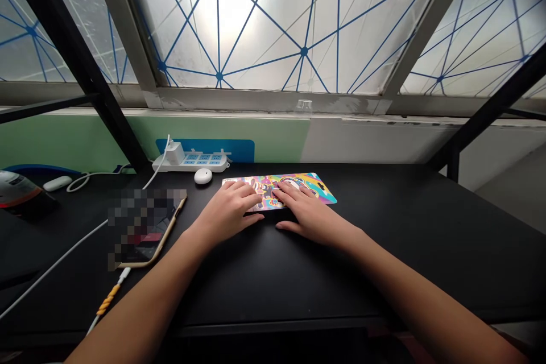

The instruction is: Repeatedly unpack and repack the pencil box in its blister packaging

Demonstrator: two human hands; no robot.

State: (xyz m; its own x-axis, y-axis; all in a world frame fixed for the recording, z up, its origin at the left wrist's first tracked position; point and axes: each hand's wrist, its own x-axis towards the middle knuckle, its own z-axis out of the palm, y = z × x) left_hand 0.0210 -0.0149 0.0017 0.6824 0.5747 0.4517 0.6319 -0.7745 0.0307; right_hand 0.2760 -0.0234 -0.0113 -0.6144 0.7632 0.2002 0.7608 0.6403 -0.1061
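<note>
A flat, brightly printed card or packet (322,189) lies crosswise on the black desk, with a cartoon pattern and a small dark hole near its right end. My left hand (232,205) rests palm down over its left part, fingers bent a little and thumb held apart. Over the middle, my right hand (305,207) lies with fingers stretched across the print and its thumb out to the side. Neither hand grips the card. Both hands cover some of its surface.
Left of my forearm lies a partly blurred phone or tablet (181,205) with a charging cable (110,300). Behind stand a white power strip (207,162) and a round white case (203,176). Black frame posts (490,114) rise at both sides, below the window.
</note>
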